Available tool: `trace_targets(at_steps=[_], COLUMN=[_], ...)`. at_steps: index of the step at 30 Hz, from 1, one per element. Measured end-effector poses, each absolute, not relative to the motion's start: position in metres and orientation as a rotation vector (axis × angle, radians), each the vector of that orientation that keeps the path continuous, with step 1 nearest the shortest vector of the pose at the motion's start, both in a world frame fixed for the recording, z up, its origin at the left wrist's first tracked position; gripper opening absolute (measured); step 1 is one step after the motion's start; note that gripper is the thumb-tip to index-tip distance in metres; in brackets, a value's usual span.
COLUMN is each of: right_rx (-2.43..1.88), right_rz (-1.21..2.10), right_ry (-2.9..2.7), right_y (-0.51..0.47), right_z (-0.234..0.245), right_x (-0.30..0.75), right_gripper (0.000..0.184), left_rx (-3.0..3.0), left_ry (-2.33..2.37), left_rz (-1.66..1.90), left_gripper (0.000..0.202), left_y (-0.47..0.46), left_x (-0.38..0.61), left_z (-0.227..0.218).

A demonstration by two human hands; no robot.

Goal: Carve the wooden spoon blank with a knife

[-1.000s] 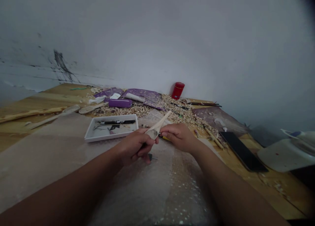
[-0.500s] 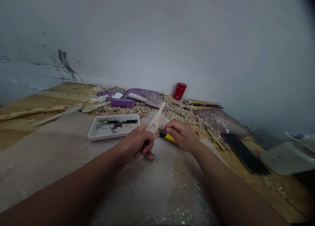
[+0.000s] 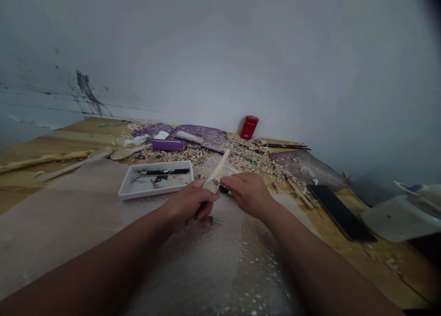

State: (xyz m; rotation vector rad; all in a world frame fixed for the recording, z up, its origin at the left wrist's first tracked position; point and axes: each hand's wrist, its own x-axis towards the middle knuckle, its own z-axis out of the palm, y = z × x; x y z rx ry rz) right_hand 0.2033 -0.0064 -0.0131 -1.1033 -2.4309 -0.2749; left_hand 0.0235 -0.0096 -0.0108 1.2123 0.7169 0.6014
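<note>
- Holds one spoon in the left hand, grip closed round the bowl end, handle tilted up and away, just above the counter.
- Sets the right hand against the spoon, grip curled tight round one tool, only a dark-and-yellow bit showing.
- Just behind the hands: one white tray with a few dark tools, number unclear.
- Further left: two flat spoons lying side by side.
- Near the wall: one red can, one purple box, one heap of shavings.
- Right: one black slab.
</note>
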Motion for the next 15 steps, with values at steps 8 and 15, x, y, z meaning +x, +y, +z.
trace_targets(at_steps=[8, 15], right_rx=[-1.243, -1.017], right_rz=[-0.262, -0.245], right_ry=[-2.141, -2.100], right_y=[0.010, 0.005], right_z=[-0.006, -0.015], right_x=[0.232, 0.220], right_gripper=[0.023, 0.016], left_rx=[1.047, 1.189], left_ry=[0.508, 0.739], left_rz=[0.559, 0.627], left_gripper=[0.004, 0.011], left_y=[-0.010, -0.009], left_x=[0.015, 0.018], left_z=[-0.006, -0.002])
